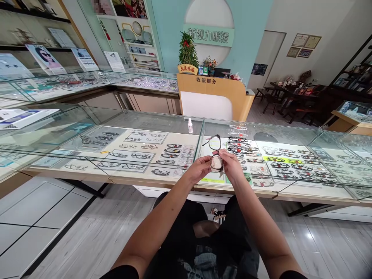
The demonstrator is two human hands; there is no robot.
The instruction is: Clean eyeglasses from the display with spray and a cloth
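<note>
Glass desk point(139, 121) stretches before you, with many spectacles point(161, 172) under its top. Above it, your right hand point(231, 166) pinches dark glasses point(216, 162) near the middle, and your left hand point(200, 169) pinches their nearer rim; a white bottle point(190, 126) stands beyond.

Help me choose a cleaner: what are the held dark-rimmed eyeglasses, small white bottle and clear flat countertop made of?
Dark-rimmed eyeglasses: perhaps smooth plastic, from the solid dark rims; coated metal possible.
Small white bottle: probably smooth plastic, its body looking opaque.
Clear flat countertop: likely polished glass, given reflections and greenish edges.
</note>
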